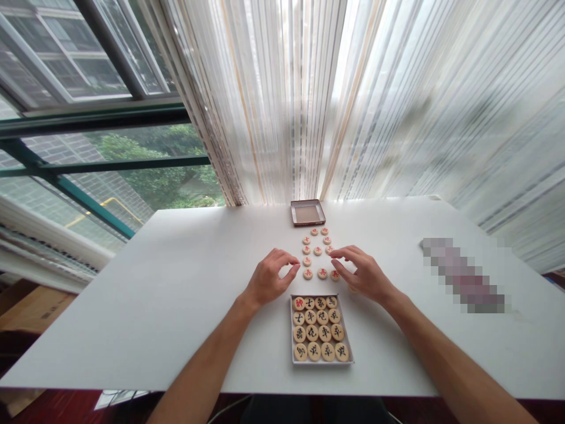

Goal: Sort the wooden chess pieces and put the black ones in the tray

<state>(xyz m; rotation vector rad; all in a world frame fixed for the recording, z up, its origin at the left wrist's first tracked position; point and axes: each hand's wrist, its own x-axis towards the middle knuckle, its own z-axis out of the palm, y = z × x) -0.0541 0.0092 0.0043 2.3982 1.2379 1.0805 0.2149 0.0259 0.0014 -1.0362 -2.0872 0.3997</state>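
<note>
Xiangqi pieces with red characters [318, 251] lie loosely on the white table, several of them between my two hands. My left hand [272, 275] hovers left of these pieces, thumb and index finger apart and nothing between them. On the other side, my right hand [362, 272] has its thumb and fingers spread, its index fingertip close to a red piece [329, 249]; whether it touches is unclear. Nearer to me stands a shallow box [323, 363] filled with rows of pieces. Most carry black characters, while a red-character piece [299, 303] occupies its far left corner.
Behind the loose pieces lies a box lid [308, 213], inside facing up. A blurred, pixelated object [463, 277] rests on the right of the white table [176, 306]. Striped string curtains [282, 106] hang along the far edge, with a window [88, 141] at the left.
</note>
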